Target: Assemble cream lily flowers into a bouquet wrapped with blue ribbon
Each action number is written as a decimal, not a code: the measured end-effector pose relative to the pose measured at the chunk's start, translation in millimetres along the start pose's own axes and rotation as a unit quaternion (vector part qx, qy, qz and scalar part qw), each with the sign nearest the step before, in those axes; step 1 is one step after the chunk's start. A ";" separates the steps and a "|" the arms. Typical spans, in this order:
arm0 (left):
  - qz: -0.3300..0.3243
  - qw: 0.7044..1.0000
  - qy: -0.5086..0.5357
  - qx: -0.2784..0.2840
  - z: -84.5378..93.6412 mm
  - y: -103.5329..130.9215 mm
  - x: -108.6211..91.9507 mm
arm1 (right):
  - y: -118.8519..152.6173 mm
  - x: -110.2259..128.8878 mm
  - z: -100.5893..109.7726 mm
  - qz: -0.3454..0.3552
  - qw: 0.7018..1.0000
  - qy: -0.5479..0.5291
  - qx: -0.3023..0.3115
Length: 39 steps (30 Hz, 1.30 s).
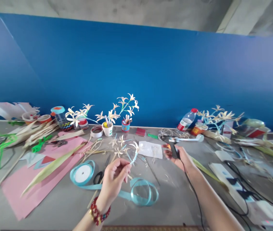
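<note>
My left hand [114, 176], with a beaded bracelet at the wrist, pinches the thin light-blue stem of a small cream flower [135, 148] between thumb and fingertips. To the right, my right hand [182, 158] is wrapped round the handle of a black glue gun [174, 150], whose cord runs down along the forearm. Between the hands lies a white paper sheet [151, 149]. Several loose cream flowers [120, 150] rest just beyond my left hand. Light-blue ribbon [145, 192] curls on the table below it, leading to a ribbon spool [83, 173] at the left.
Flower sprays stand in cups [107, 130] along the blue partition [136, 70]. Pink paper [30, 189] and dried husks [40, 131] cover the left side. Black-handled scissors [98, 177] lie beside the spool. A plastic bottle [186, 122] and a corded power strip [230, 183] are right.
</note>
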<state>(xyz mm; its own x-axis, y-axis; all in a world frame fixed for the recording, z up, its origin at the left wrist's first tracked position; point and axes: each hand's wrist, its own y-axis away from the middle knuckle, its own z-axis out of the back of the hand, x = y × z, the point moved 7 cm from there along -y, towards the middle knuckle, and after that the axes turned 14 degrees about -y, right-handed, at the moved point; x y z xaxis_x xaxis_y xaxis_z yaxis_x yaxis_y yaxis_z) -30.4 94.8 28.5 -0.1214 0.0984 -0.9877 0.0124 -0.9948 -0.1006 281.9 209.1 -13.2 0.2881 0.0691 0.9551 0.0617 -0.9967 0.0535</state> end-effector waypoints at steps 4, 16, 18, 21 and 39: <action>0.005 1.000 0.004 -0.008 1.2 -4.5 -0.1 | 50.6 12.7 -24.9 0.059 0.997 -0.047 -0.021; 0.023 1.000 0.009 -0.006 -9.0 -3.8 -9.3 | 141.3 26.2 -130.3 0.273 0.875 0.387 0.098; 0.024 1.000 0.018 -0.003 -9.8 -3.2 -9.6 | 139.7 29.1 -136.4 0.289 0.864 0.400 0.096; 0.027 0.999 0.025 -0.002 -9.9 -2.8 -11.4 | 138.6 29.4 -141.2 0.296 0.861 0.401 0.098; 0.075 0.992 0.077 0.073 -15.5 -4.3 -10.5 | 146.3 42.0 -153.5 0.483 0.708 0.491 0.159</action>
<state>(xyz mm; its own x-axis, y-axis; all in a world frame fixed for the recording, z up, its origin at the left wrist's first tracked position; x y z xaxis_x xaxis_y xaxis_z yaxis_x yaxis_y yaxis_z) -13.8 98.5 37.5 0.0241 -0.0596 -0.9979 -0.1265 -0.9904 0.0561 156.3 59.5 79.4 -0.4506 -0.8563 0.2523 0.5456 -0.4879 -0.6814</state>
